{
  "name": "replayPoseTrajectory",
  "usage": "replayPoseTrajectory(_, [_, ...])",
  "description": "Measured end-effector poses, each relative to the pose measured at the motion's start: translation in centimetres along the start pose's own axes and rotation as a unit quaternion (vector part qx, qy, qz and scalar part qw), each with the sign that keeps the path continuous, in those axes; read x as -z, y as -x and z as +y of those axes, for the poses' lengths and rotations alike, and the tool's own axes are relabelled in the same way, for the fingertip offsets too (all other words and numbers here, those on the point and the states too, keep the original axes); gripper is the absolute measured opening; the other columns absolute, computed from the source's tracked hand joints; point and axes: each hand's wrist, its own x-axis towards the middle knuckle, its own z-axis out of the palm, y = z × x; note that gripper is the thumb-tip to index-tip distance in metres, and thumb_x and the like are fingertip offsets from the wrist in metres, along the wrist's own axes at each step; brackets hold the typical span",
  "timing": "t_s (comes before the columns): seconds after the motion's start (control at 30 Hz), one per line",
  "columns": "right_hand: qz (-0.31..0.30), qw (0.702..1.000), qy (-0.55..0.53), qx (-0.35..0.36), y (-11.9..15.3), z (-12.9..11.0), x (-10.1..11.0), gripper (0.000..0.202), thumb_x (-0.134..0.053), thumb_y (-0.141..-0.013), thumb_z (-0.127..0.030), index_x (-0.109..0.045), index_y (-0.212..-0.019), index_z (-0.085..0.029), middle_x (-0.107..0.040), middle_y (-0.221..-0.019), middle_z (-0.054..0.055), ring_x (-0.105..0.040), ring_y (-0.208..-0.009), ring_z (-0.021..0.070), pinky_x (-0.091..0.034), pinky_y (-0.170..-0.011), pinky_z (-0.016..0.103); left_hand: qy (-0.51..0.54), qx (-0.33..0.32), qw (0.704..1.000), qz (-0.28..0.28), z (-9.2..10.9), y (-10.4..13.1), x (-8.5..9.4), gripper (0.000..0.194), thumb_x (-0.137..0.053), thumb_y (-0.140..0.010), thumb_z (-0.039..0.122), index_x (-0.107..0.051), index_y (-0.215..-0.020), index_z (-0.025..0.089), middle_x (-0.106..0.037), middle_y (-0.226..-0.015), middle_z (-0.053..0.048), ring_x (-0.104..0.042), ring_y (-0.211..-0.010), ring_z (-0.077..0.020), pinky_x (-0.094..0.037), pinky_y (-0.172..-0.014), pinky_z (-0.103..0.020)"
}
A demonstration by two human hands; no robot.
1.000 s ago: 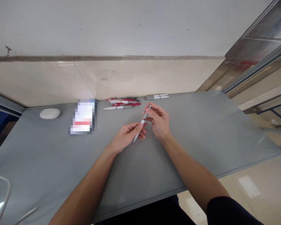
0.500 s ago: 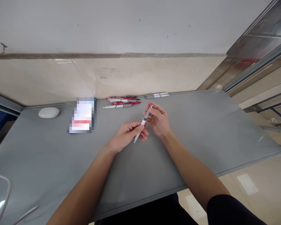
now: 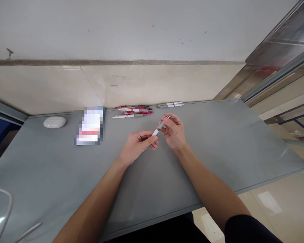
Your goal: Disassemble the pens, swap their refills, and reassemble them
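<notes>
Between my two hands is a white and grey pen (image 3: 155, 132), tilted with its metal tip end up and to the right. My left hand (image 3: 139, 145) is closed on the white barrel, thumb on top; the pen's lower end is partly hidden by it. My right hand (image 3: 174, 131) pinches the grey grip near the tip with thumb and fingers. Beyond them, along the back of the grey table (image 3: 152, 182), lies a pile of red and white pens (image 3: 134, 110). Two or so white and grey pens (image 3: 170, 105) lie apart to its right.
A phone with a blurred screen (image 3: 90, 125) lies left of the pens, beside a white rounded case (image 3: 54, 122). A pale cable (image 3: 8, 206) runs over the table's near left corner. The tiled wall (image 3: 152, 81) borders the back edge.
The pen has tilted further to the right, and less of its lower end shows beneath my left hand. Both hands keep their hold. The view has shifted slightly.
</notes>
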Motion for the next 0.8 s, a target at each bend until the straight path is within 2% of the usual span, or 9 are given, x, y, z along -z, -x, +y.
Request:
replayPoseTrajectory(0.17, [0.005, 1.000, 0.017, -0.018, 0.33, -0.29, -0.22, 0.012, -0.078, -0.067, -0.026, -0.070, -0.076, -0.025, -0.062, -0.076, -0.004, -0.061, -0.066, 0.0091, -0.057, -0.058, 0.024, -0.016, 0.003, 0.999, -0.042, 0.03, 0.10, 0.14, 0.028, -0.062, -0.087, 0.040, -0.073, -0.087, 0.015, -0.069, -0.080, -0.005, -0.064, -0.066, -0.0128, -0.053, -0.067, -0.027])
replayPoseTrajectory(0.33, [-0.014, 0.999, -0.010, -0.032, 0.38, -0.13, -0.07, 0.014, -0.078, -0.066, -0.027, -0.069, -0.078, -0.026, -0.063, -0.079, -0.005, -0.060, -0.065, 0.0086, -0.058, -0.059, 0.023, 0.037, 0.042, 0.993, -0.107, -0.17, 0.29, 0.23, 0.033, -0.056, -0.090, 0.043, -0.073, -0.094, 0.015, -0.071, -0.091, -0.008, -0.065, -0.072, -0.0146, -0.054, -0.072, -0.030])
replayPoseTrajectory(0.4, [-0.017, 0.999, -0.018, -0.022, 0.30, 0.00, 0.00, 0.014, -0.078, -0.067, -0.027, -0.069, -0.077, -0.027, -0.063, -0.079, -0.005, -0.060, -0.065, 0.0084, -0.057, -0.057, 0.023, 0.047, 0.048, 0.993, -0.100, -0.23, 0.27, 0.20, 0.033, -0.057, -0.089, 0.044, -0.072, -0.096, 0.015, -0.071, -0.091, -0.008, -0.065, -0.073, -0.0149, -0.054, -0.074, -0.031])
replayPoseTrajectory(0.6, [-0.014, 1.000, -0.011, -0.004, 0.12, 0.04, -0.08, 0.014, -0.077, -0.068, -0.024, -0.068, -0.077, -0.028, -0.059, -0.074, -0.006, -0.058, -0.065, 0.0074, -0.054, -0.056, 0.020, 0.014, 0.032, 0.999, -0.012, -0.06, 0.03, 0.18, 0.028, -0.067, -0.082, 0.042, -0.072, -0.090, 0.016, -0.069, -0.079, -0.004, -0.063, -0.069, -0.0140, -0.051, -0.071, -0.030])
replayPoseTrajectory(0.8, [-0.005, 1.000, -0.001, -0.012, 0.25, -0.02, -0.26, 0.014, -0.078, -0.067, -0.025, -0.068, -0.077, -0.028, -0.061, -0.081, -0.006, -0.058, -0.065, 0.0074, -0.054, -0.057, 0.022, -0.007, 0.018, 1.000, -0.012, -0.08, 0.03, 0.19, 0.026, -0.072, -0.078, 0.038, -0.072, -0.092, 0.017, -0.068, -0.077, -0.003, -0.062, -0.068, -0.0148, -0.050, -0.072, -0.031])
